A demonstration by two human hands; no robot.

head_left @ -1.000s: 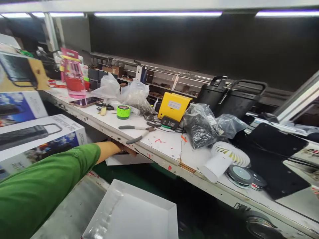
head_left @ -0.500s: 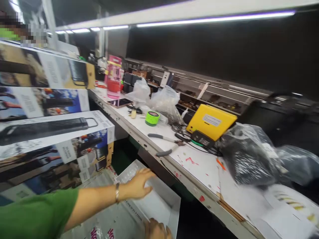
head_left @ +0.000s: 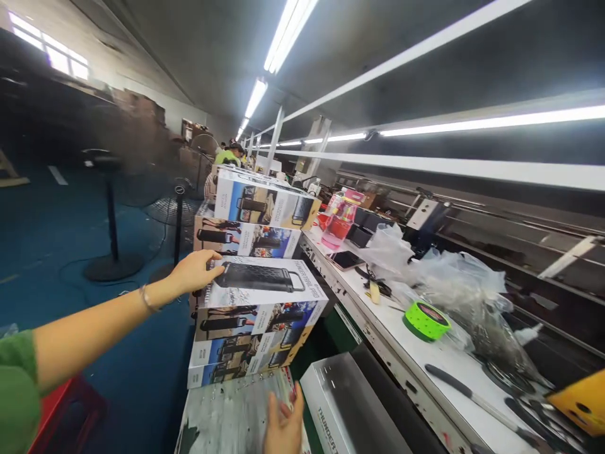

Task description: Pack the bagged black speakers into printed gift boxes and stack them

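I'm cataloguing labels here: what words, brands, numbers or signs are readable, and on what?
"THUNDERTRAIL PRO": top of printed box at left hand.
"THUNDERT", cut off by picture's edge: grey box, lower right.
Too small or blurred: side print on stacked boxes, label on green round case.

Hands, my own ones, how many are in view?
2: your left hand at the left end of the front stack's top box; your right hand beside the white box.
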